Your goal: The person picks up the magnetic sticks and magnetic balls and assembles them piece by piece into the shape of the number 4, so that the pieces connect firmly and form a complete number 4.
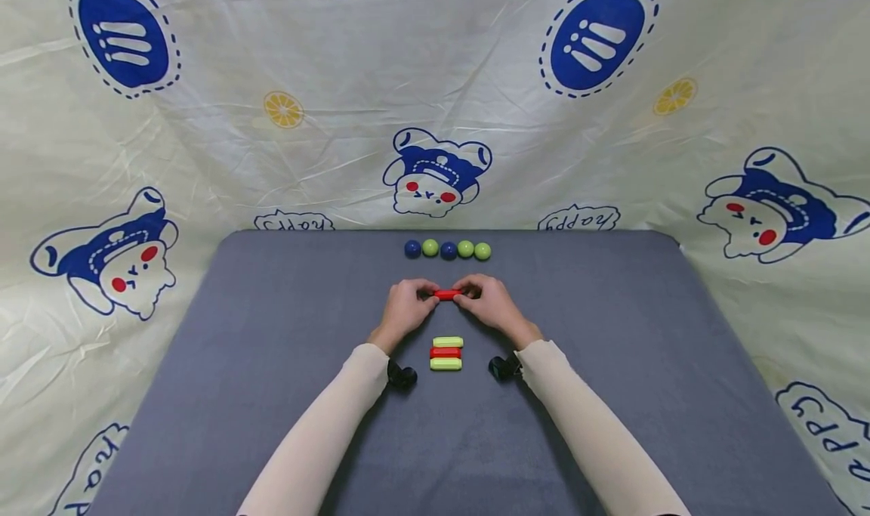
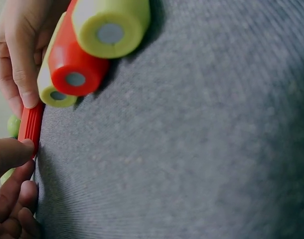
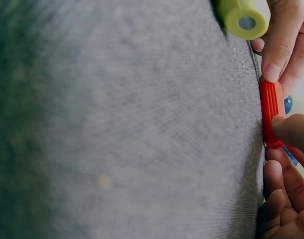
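Observation:
Between both hands is a short red rod (image 1: 446, 295), lying crosswise just above or on the grey table. My left hand (image 1: 403, 308) pinches its left end between thumb and fingers. At its right end, my right hand (image 1: 496, 304) pinches it the same way. Grooves run along the red rod (image 2: 31, 124) in the left wrist view. Nearer the body lie three more rods side by side: a yellow-green rod (image 1: 448, 341), a red rod (image 1: 445, 353) and another yellow-green rod (image 1: 445, 364). Grey discs show in their ends in the left wrist view.
Beyond the hands, near the table's far edge, several balls stand in a row, among them a dark blue ball (image 1: 412, 249) and a green ball (image 1: 482, 251). A printed white cloth (image 1: 340, 161) hangs behind and beside the grey table (image 1: 285, 312).

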A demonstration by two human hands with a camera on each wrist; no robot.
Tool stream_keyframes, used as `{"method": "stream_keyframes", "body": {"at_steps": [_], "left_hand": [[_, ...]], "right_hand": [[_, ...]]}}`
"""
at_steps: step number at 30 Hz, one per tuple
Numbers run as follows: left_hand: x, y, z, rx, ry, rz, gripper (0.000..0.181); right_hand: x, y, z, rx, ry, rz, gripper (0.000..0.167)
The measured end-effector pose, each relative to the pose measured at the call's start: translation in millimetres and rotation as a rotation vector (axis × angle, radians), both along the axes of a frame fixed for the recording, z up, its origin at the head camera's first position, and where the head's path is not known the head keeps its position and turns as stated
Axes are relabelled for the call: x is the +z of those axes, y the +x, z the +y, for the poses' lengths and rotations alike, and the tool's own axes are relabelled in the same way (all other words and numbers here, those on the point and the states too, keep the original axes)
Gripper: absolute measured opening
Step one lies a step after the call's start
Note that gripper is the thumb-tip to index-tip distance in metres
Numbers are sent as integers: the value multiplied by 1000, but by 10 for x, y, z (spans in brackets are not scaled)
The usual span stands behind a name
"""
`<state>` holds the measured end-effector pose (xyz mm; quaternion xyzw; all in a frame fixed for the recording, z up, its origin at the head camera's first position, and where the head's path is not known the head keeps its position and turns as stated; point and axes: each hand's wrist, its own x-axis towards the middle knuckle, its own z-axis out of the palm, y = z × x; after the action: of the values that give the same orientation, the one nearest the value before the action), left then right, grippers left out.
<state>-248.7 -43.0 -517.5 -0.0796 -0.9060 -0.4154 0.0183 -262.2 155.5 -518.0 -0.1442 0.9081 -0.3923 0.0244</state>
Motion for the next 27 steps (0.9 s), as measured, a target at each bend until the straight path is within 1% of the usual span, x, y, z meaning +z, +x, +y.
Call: {"method": "stream_keyframes", "body": {"at_steps": [7, 12, 15, 17, 19, 21, 23, 25, 27], "left_hand": [[-12, 15, 10, 6, 14, 18, 16], [-15, 23, 10, 16, 7, 27, 16], [4, 0, 9, 0, -10, 20, 16], [26, -28, -1, -27, -22, 7, 16], [51, -64, -23, -68, -24, -6, 16], [71, -109, -61, -109, -7, -13, 16], [80, -163, -113, -131, 32, -5, 17], [73, -216, -176, -111, 85, 19, 17], [58, -276, -243, -56, 143, 71, 16]], "right_hand": [[-11, 1, 15, -9, -20, -1, 19], [-21, -5, 14, -6, -25, -9, 18], [-25, -15, 25, -3, -25, -8, 19], [-30, -19, 34, -7, -23, -12, 20], [-36, -21, 43, -15, -22, -18, 20], [-46, -25, 49, -22, -16, -17, 20], [-50, -30, 46, -27, -19, -17, 20], [-53, -32, 37, -20, -19, -13, 20], [-53, -34, 23, -3, -22, -14, 20]]}}
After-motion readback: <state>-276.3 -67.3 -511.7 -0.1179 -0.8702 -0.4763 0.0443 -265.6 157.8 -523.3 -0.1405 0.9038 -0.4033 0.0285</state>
